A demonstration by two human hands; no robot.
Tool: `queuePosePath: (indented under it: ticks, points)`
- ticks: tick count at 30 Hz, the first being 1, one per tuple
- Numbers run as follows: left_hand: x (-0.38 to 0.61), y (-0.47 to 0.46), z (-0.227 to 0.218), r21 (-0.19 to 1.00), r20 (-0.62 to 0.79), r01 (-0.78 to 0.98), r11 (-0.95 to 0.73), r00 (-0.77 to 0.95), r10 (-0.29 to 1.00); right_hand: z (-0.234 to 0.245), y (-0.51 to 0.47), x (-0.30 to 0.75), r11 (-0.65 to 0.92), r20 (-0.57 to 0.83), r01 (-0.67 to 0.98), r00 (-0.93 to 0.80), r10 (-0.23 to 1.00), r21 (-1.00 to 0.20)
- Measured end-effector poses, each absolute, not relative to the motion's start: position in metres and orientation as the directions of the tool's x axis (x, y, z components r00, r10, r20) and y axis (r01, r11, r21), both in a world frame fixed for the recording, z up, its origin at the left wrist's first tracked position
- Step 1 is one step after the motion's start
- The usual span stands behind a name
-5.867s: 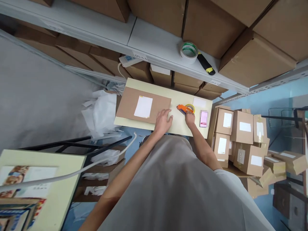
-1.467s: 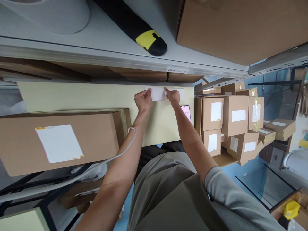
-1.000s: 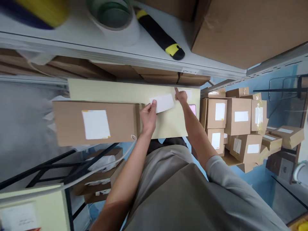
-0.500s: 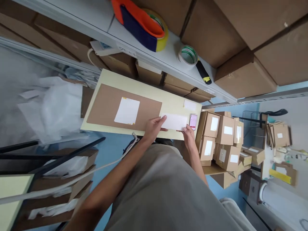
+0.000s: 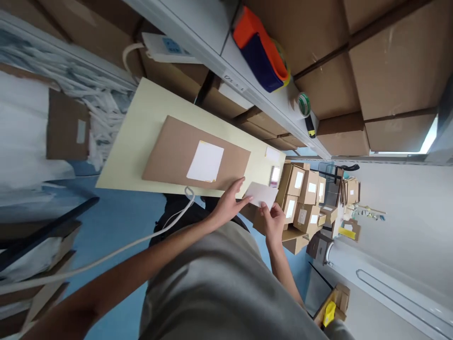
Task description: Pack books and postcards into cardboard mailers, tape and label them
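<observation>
Both hands hold a white label sheet [image 5: 262,193] just off the near edge of the pale yellow table [image 5: 138,123]. My left hand [image 5: 228,205] pinches its left edge with thumb and fingers. My right hand [image 5: 273,221] grips its lower right corner. A flat brown cardboard box [image 5: 170,151] with a white label [image 5: 205,161] lies on the table just left of my left hand. Another white label [image 5: 272,154] and a phone [image 5: 275,174] lie at the table's right end.
A grey shelf [image 5: 226,56] above the table carries an orange and blue tape dispenser [image 5: 262,52], a tape roll [image 5: 303,104] and a black and yellow knife [image 5: 311,130]. Stacked labelled cartons [image 5: 300,189] stand to the right. White bags [image 5: 21,132] pile at left. A white cable [image 5: 141,236] hangs near my left arm.
Both hands took a white label sheet from the table's far right end and drew it toward my body, past the near edge. The view swung leftward.
</observation>
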State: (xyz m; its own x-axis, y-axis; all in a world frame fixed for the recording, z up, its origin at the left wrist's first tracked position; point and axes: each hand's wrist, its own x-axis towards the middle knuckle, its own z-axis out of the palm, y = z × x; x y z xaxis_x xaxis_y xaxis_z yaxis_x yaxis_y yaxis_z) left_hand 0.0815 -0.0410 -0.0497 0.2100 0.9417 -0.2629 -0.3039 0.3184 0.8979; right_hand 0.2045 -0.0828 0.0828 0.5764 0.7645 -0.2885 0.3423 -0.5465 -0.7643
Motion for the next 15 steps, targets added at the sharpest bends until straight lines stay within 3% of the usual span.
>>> queuePosePath:
  ticks: [3, 6, 10, 15]
  points:
    - [0.036, -0.04, -0.034, 0.979, -0.041, -0.192, 0.062, 0.112, 0.993, 0.075, -0.055, 0.17, -0.507, -0.333, 0.335, 0.458, 0.824, -0.794]
    - [-0.006, -0.034, -0.015, 0.986, 0.074, -0.154, -0.06, 0.085, 0.994, 0.074, -0.033, 0.138, -0.47, -0.383, 0.277, 0.314, 0.869, -0.838]
    - [-0.042, -0.024, 0.002, 0.983, 0.132, -0.126, -0.131, -0.005, 0.991, 0.082, -0.022, 0.107, -0.433, -0.412, 0.191, 0.143, 0.9, -0.881]
    - [-0.064, -0.017, 0.014, 0.986, 0.101, -0.127, -0.104, -0.028, 0.994, 0.094, -0.023, 0.093, -0.395, -0.394, 0.158, 0.035, 0.918, -0.905]
